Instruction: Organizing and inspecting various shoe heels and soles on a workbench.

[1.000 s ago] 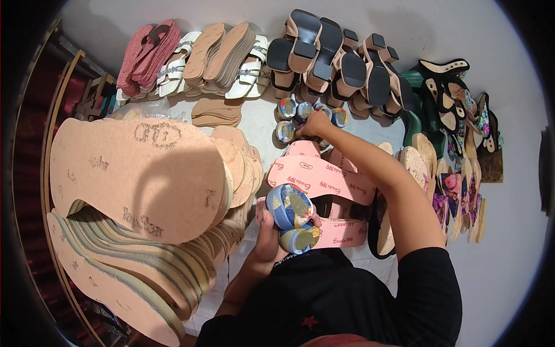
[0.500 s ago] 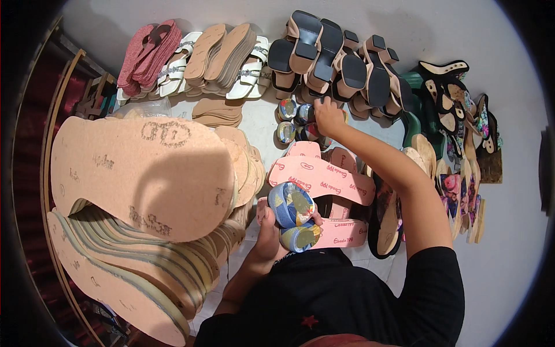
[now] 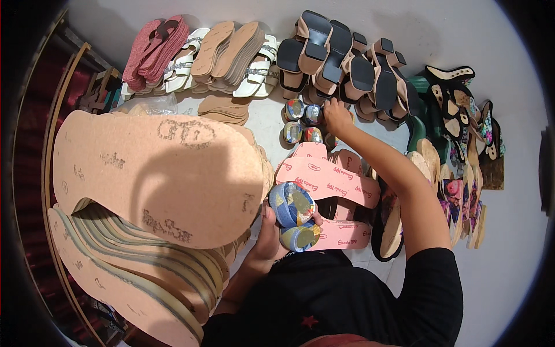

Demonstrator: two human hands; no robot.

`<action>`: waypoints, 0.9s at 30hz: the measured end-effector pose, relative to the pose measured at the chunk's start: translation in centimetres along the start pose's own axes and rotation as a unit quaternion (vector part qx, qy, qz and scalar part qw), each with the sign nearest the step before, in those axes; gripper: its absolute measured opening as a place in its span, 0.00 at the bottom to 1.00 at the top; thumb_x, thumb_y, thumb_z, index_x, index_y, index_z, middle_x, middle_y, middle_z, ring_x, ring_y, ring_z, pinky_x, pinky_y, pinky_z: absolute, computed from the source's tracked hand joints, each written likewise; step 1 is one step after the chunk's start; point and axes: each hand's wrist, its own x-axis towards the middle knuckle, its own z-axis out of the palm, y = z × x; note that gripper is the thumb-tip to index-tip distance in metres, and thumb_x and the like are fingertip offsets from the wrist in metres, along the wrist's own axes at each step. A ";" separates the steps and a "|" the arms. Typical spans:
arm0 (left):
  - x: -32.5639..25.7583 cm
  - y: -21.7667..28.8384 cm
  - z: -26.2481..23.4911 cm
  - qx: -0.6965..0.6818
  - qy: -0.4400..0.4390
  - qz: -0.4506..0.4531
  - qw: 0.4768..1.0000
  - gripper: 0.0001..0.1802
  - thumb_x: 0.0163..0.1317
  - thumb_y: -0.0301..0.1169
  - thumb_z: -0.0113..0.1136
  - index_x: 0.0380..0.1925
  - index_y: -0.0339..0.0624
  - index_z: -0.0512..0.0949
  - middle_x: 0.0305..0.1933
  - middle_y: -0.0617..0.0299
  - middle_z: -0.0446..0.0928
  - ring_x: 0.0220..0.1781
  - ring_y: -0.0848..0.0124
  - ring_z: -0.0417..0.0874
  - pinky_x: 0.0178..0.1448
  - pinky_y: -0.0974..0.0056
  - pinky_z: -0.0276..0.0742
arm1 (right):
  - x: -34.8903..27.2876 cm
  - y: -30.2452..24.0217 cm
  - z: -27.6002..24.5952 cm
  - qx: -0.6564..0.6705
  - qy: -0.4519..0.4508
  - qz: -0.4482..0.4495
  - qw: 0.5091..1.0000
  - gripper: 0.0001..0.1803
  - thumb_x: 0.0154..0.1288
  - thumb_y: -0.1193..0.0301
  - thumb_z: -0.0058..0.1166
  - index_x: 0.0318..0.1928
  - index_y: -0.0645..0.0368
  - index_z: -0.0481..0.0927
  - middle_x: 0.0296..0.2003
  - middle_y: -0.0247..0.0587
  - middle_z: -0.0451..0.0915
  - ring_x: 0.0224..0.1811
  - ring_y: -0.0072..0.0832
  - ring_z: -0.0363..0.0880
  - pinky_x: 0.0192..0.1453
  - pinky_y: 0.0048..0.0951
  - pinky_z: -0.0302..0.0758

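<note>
My left hand is closed around two round, fabric-covered pieces with blue, multicoloured patterning, a larger blue piece and a smaller blue piece below it. Each has a flat, dull oval face. My right hand reaches forward to a cluster of similar patterned pieces on the white surface. Its fingers are bent and pressed together at the right side of the cluster; what lies between them is hidden. Between my hands lie pink printed sole-shaped sheets, partly stacked.
A large stack of tan insoles fills the left side. Along the back stand red insoles, white sandals and upturned heeled shoes with black soles. Flowered sandals and green containers are at the right.
The view has shifted slightly, so the surroundings sit a little further right. My right hand stays at the cluster with its fingers slightly changed. My left hand keeps its hold.
</note>
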 end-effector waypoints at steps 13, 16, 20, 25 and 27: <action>0.4 -0.3 0.2 -0.013 0.046 -0.045 0.998 0.42 0.57 0.65 0.28 0.53 0.38 0.59 0.35 0.55 0.70 0.39 0.65 0.74 0.41 0.61 0.73 | -1.9 0.0 -3.7 -0.010 0.071 0.044 0.996 0.15 0.46 0.70 0.56 0.37 0.60 0.72 0.38 0.42 0.72 0.38 0.37 0.76 0.39 0.35 0.75; 1.0 -0.7 0.1 -0.004 -0.004 -0.030 1.000 0.41 0.60 0.62 0.25 0.60 0.38 0.54 0.38 0.54 0.70 0.41 0.65 0.74 0.41 0.61 0.74 | -3.4 0.1 -9.5 0.154 0.025 -0.035 0.987 0.16 0.50 0.67 0.54 0.37 0.65 0.74 0.35 0.45 0.76 0.38 0.39 0.77 0.40 0.38 0.73; 0.8 -0.9 -0.1 -0.018 0.002 -0.052 0.998 0.39 0.60 0.62 0.27 0.57 0.38 0.57 0.43 0.55 0.69 0.43 0.65 0.74 0.45 0.60 0.75 | -7.0 -1.7 -19.2 0.545 -0.174 -0.197 0.797 0.27 0.51 0.59 0.55 0.50 0.62 0.71 0.41 0.43 0.76 0.38 0.29 0.76 0.43 0.31 0.73; 1.7 -0.8 2.0 0.058 0.012 -0.085 0.995 0.38 0.61 0.61 0.26 0.57 0.39 0.56 0.46 0.54 0.67 0.44 0.63 0.73 0.45 0.60 0.75 | -11.8 -2.1 -21.6 0.486 -0.113 -0.383 0.777 0.38 0.35 0.70 0.63 0.54 0.59 0.67 0.46 0.44 0.72 0.43 0.33 0.74 0.45 0.32 0.73; 1.6 -1.2 1.8 0.012 -0.020 -0.078 0.997 0.35 0.63 0.57 0.26 0.56 0.39 0.57 0.47 0.52 0.67 0.45 0.64 0.72 0.48 0.61 0.73 | -11.9 -1.8 -22.6 0.460 -0.154 -0.318 0.815 0.36 0.35 0.69 0.63 0.52 0.60 0.68 0.44 0.45 0.73 0.43 0.33 0.75 0.44 0.32 0.74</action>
